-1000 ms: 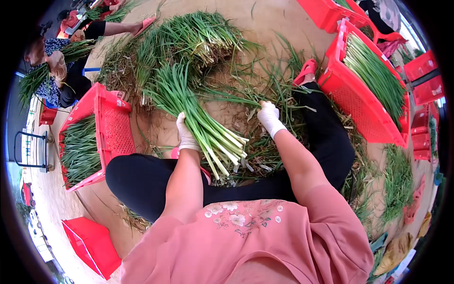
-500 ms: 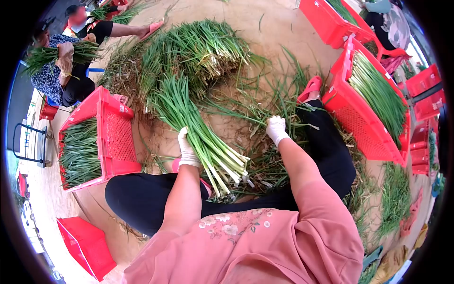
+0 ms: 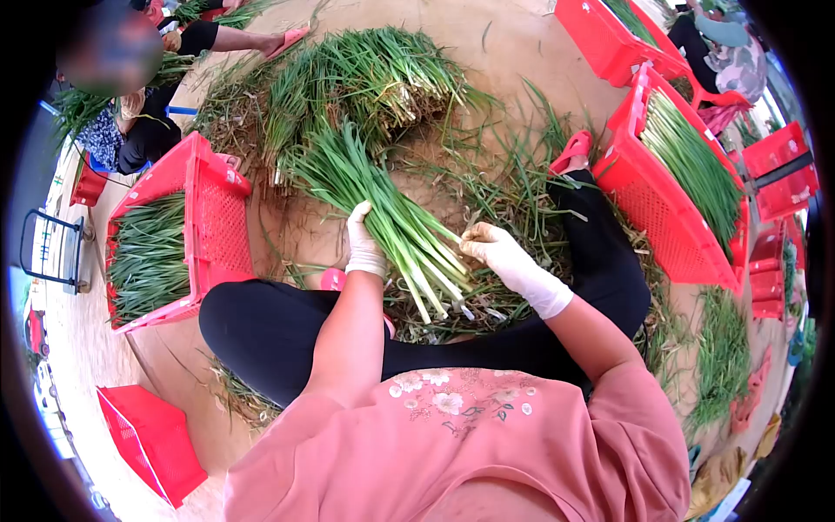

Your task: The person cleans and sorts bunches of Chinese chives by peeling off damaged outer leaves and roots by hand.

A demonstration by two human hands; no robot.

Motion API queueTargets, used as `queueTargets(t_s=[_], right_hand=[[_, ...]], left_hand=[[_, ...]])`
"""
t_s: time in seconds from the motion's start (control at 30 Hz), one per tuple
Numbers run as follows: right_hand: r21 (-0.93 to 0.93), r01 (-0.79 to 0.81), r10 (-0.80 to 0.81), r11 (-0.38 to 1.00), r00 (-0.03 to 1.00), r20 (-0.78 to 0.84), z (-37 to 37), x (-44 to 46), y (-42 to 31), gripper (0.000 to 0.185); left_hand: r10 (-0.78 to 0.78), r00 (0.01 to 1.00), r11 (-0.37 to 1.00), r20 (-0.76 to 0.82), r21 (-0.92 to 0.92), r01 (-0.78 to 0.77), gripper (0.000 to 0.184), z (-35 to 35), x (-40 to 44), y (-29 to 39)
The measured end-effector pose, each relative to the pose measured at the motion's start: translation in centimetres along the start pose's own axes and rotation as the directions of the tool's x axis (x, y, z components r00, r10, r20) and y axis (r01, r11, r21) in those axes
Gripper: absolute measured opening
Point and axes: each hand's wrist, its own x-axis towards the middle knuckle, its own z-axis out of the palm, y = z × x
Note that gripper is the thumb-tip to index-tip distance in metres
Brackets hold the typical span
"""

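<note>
The right hand (image 3: 500, 254) has moved in to the green bunch (image 3: 383, 204), which fans forward from the clamped left hand (image 3: 363, 239); right fingertips meet at one pale stem end (image 3: 456, 240), grip uncertain.

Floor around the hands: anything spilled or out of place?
Yes, loose leaves lie strewn across the floor just beyond the right hand; they look messy beside the neatly gathered bunch in the left hand.
</note>
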Motion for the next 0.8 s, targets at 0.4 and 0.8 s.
queueTargets(t_s=[0.4,0.8], right_hand=[[0.074,-0.109,0.065,0.991,0.891,0.449,-0.8,4.6,-2.9,0.09],[0.283,0.116,-0.195,0.952,0.943,0.27,1.7,9.0,-2.9,0.045]], left_hand=[[-0.125,0.965,0.982,0.229,0.165,0.088,0.049,6.8,-1.9,2.8],[0.195,0.955,0.564,0.224,0.771,-0.296,0.066,12.2,2.3,-1.0]])
